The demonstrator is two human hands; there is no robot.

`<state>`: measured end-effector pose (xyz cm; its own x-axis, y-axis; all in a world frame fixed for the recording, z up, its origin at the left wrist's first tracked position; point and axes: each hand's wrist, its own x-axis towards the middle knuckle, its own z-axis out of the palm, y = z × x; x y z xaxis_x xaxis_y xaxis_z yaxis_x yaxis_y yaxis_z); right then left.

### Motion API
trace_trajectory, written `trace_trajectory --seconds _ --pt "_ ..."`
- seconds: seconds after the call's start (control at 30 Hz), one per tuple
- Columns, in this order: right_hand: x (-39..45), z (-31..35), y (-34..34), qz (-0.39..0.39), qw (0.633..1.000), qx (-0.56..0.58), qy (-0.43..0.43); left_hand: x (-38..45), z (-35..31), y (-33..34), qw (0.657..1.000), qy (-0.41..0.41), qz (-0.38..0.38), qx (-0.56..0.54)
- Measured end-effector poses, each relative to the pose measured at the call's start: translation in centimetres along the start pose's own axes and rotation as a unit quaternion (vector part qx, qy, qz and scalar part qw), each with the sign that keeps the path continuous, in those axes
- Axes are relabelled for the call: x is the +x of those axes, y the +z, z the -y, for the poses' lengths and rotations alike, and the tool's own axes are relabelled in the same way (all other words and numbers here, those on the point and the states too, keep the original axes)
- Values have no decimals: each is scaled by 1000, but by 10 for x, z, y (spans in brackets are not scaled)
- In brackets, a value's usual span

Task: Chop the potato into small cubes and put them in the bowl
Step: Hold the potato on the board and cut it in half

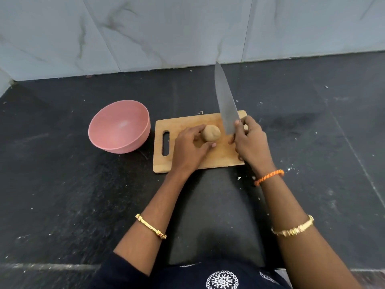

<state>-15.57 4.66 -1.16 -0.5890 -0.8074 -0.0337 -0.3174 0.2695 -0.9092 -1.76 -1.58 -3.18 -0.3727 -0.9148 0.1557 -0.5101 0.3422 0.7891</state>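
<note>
Gripped between curled fingers and thumb of the left hand [190, 148], the potato [211, 133] sits whole and unpeeled on the cutting board [220, 157], near the board's middle. Left to right, the layout is as follows.

Pink bowl [119, 126]: stands upright on the dark countertop [62, 184], just beside the left edge of the board, not touching it. Nothing shows inside it.

Cutting board: wooden, rectangular, with a slotted handle hole at its left end. It lies flat on the countertop.

Left hand: fingers wrap the far side of the potato, thumb at the near side. A gold bangle sits on the forearm.

Knife [226, 105]: the blade points up and away from the person, its heel just right of the potato and apart from it.

Right hand [250, 140]: closed round the knife handle, which is hidden under the fingers. An orange thread band circles the wrist; a gold bangle sits further up the forearm.
</note>
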Motion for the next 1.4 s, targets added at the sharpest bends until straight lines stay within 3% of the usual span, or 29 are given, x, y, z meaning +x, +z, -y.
trace_trajectory --seconds 0.1,0.23,0.57,1.03,1.2,1.4 --pt "-36 -12 -8 20 997 -75 -1 0 3 -3 1000 -10 -10 -26" --pt "-64 -13 -8 18 995 -94 2 2 6 -5 998 -39 -23 -46" --pt "-68 2 10 30 987 -153 -41 6 5 -5 996 -53 -15 -76" --pt "-76 10 7 70 975 -210 -34 10 8 -9 994 -55 -1 -94" --pt "-79 15 11 54 957 -285 -12 13 5 -9 997 -34 2 -75" --pt "-70 23 11 56 957 -285 0 14 4 -7 998 -25 -3 -63"
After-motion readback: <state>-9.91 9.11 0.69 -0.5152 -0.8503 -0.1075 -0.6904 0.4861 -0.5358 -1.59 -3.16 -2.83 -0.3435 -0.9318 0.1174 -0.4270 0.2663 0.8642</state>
